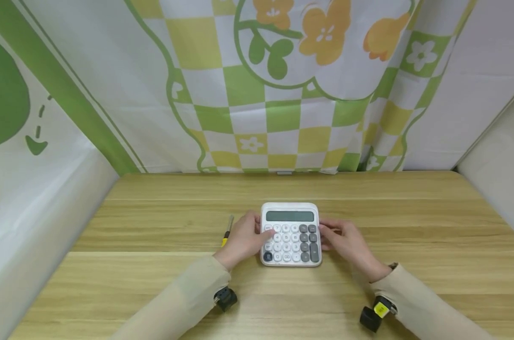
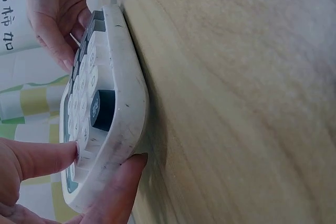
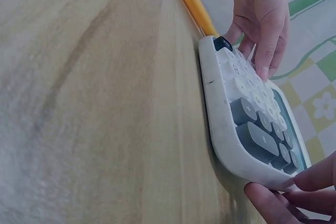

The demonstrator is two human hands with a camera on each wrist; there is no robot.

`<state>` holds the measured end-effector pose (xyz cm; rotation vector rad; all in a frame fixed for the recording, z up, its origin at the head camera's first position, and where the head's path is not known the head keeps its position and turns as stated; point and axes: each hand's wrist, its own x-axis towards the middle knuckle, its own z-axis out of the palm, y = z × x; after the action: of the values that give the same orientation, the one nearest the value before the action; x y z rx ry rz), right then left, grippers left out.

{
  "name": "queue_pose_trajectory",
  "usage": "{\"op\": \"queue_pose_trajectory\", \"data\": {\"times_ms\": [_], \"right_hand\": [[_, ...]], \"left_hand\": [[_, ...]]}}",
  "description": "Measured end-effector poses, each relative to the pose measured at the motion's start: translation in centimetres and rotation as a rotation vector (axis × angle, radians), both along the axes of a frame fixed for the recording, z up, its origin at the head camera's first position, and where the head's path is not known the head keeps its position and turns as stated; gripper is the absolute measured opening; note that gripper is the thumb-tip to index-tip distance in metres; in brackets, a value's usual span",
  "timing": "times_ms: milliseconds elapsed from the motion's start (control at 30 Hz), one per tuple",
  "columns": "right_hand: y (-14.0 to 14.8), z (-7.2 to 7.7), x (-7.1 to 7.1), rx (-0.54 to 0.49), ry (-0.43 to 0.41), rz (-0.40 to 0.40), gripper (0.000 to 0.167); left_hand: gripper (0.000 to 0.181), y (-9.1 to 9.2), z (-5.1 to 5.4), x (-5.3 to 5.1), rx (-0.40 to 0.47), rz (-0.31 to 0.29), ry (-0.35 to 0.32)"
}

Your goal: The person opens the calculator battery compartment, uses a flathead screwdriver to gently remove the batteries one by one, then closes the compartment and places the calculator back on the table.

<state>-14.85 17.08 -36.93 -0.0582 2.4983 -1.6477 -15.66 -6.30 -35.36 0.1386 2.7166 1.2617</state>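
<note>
A white calculator (image 1: 291, 242) with a grey-green display, white keys and dark grey keys lies face up at the middle of the wooden table. My left hand (image 1: 243, 240) grips its left edge, the thumb over the keys and the fingers at the side. On the opposite edge my right hand (image 1: 349, 242) pinches the casing between thumb and fingers. Dark scuffs mark the white casing (image 2: 134, 93) in the left wrist view. Just beyond my left hand lies a screwdriver (image 1: 227, 231) with a yellow-orange handle (image 3: 199, 13), partly hidden behind that hand in the head view.
The wooden table (image 1: 155, 212) reaches back to a curtain (image 1: 282, 118) with green and yellow checks and flowers. White cloth walls stand at left and right. A small wrist camera (image 1: 225, 299) is strapped to each wrist.
</note>
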Motion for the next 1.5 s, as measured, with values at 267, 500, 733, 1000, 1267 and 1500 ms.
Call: {"op": "queue_pose_trajectory", "data": {"times_ms": [267, 500, 733, 1000, 1267, 1500], "right_hand": [[-0.2, -0.1, -0.5, 0.097, 0.01, -0.026, 0.034], [-0.4, -0.3, -0.8, 0.135, 0.038, -0.02, 0.032], [-0.4, -0.6, -1.0, 0.161, 0.048, -0.01, 0.031], [-0.5, -0.8, -1.2, 0.197, 0.05, -0.008, 0.031], [-0.8, -0.8, -1.2, 0.24, 0.052, -0.008, 0.031], [-0.8, -0.9, -1.3, 0.293, 0.068, -0.01, 0.03]], "left_hand": [[0.027, 0.2, 0.0, -0.2, -0.032, 0.002, -0.008], [0.025, 0.2, 0.0, -0.4, -0.086, -0.014, -0.004], [0.021, 0.3, 0.0, -0.6, -0.12, -0.037, -0.026], [0.014, 0.2, -0.1, -0.7, -0.153, -0.064, -0.024], [0.014, 0.3, -0.1, -0.7, -0.179, -0.086, -0.013], [0.014, 0.3, -0.3, -0.9, -0.171, -0.097, -0.021]]}}
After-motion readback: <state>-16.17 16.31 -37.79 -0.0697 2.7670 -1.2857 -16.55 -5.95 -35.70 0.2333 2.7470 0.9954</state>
